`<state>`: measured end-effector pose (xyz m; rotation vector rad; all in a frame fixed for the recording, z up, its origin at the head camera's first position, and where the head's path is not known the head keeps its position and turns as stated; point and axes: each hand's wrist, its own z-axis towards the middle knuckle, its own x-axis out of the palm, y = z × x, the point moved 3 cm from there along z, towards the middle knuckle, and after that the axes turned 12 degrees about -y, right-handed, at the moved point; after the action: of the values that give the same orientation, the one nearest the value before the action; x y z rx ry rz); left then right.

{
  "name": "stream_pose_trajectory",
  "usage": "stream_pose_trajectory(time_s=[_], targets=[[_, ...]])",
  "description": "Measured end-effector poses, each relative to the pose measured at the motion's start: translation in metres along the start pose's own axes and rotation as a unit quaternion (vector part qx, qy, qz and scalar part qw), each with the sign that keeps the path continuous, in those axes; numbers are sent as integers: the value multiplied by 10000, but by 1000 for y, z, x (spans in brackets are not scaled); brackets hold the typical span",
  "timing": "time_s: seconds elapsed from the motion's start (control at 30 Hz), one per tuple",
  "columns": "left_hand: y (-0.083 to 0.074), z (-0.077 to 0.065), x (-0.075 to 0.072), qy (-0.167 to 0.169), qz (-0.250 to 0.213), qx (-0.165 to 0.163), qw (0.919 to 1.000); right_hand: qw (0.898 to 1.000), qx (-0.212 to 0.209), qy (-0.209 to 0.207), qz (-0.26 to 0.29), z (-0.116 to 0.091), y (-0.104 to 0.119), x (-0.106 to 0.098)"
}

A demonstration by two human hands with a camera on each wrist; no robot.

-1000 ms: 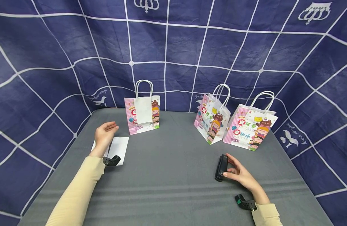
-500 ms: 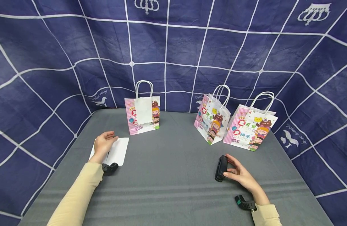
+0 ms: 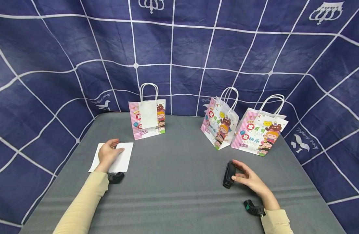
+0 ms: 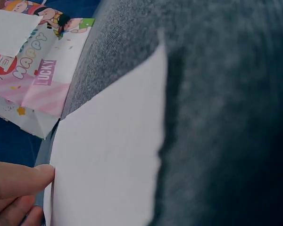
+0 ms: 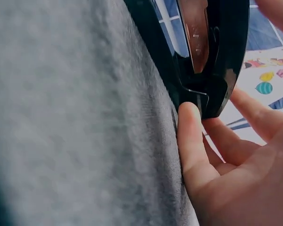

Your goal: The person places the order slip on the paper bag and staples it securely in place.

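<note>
One hand (image 3: 108,155) holds paper (image 3: 125,159), another (image 3: 252,182) a glossy stapler (image 3: 228,175).

Grey table (image 3: 173,169), 3 bags (image 3: 259,131), paper (image 3: 123,157), stapler (image 3: 229,174)

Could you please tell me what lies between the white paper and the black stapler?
Nothing but bare grey cloth lies between the white paper and the black stapler; the head view shows this.
</note>
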<state>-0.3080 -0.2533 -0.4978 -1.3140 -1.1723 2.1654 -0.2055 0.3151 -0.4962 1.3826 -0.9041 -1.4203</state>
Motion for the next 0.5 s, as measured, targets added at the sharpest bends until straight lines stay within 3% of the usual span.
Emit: stream_pose_trajectory(time_s=[0.23, 0.5], targets=[[2, -2, 1, -29, -28, 119, 9999, 9970, 17, -578, -507, 13, 9, -3], [0, -2, 2, -179, -108, 67, 9998, 9928, -175, -1064, -521, 35, 33, -9]])
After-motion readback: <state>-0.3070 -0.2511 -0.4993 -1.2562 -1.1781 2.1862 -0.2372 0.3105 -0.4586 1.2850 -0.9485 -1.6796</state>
